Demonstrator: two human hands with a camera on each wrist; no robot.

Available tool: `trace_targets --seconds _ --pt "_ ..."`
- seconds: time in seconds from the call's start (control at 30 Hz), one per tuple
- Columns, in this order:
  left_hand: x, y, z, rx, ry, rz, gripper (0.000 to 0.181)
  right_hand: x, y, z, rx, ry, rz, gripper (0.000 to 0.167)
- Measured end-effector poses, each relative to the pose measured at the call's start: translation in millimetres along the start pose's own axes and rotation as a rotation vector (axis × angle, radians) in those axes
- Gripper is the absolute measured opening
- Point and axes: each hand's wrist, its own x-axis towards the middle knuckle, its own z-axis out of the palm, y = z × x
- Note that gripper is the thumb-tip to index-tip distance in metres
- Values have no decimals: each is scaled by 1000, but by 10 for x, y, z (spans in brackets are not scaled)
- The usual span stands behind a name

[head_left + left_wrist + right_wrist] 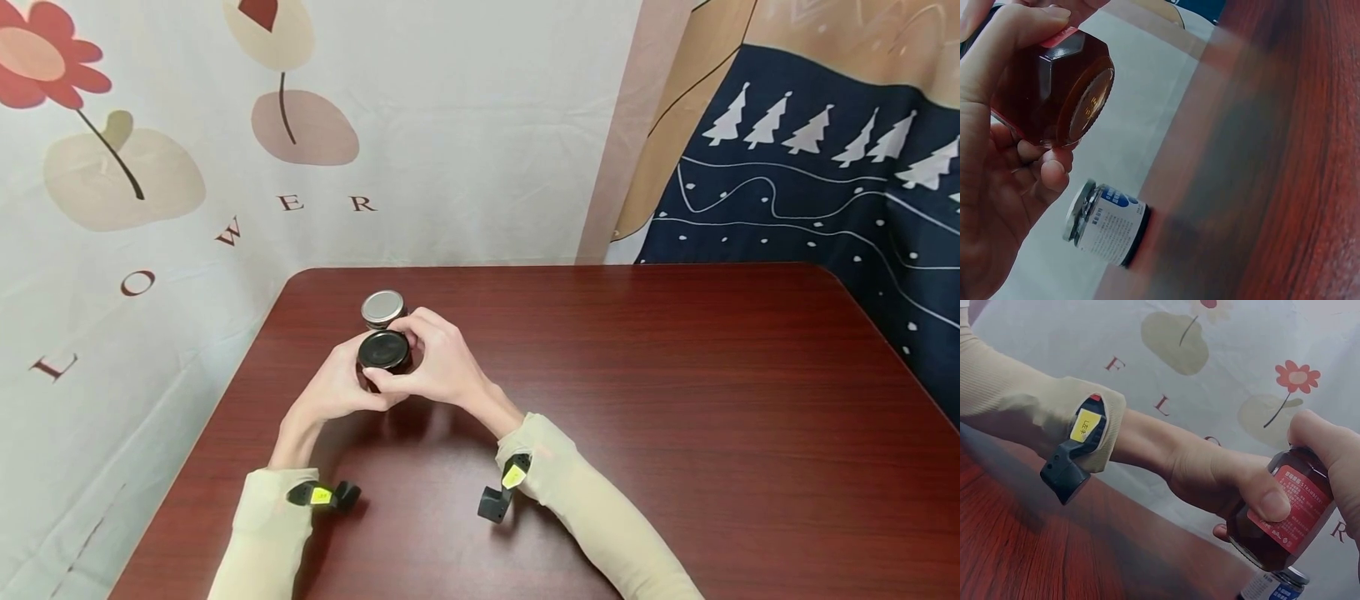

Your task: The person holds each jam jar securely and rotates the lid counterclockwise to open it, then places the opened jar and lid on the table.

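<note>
We saw a strawberry jar [1300, 499] of faceted glass, its contents dark reddish-brown, held above the tabletop at about ten o'clock from the table's middle. Our left hand [333, 387] had its fingers curled round the smooth body, the thumb pressed on the red, white-printed label. Our right hand [446, 358] was clamped at the glossy, round black lid [384, 350], thumb and fingers curved about its rim. Just beyond, at twelve o'clock from it, a rounder silver-lidded jar [1113, 228] stood upright, wearing a white-and-blue label. Our cream sleeves [262, 533] ended in finely ribbed cuffs. The reddish-brown, wood-grained table [675, 400] had rounded far corners; its straight back edge ran behind the jars at twelve o'clock, its slanting side edge lay near at nine, and a broad stretch of smooth surface gave us room toward three. A creased white curtain [480, 150] hung behind.
</note>
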Motion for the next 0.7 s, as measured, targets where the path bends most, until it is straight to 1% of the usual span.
trace_targets --seconds 0.17,0.37,0.5,0.7 --pt "4 45 13 5 -1 -19 61 -1 -20 -39 6 4 0 43" --pt "20 92 44 21 -7 -18 61 -24 -7 -79 2 -1 -9 42" --pt "32 103 65 17 -23 -31 59 -46 28 -99 14 13 -21 41" --pt "56 149 84 12 -39 -51 55 -68 61 -140 44 16 -17 39"
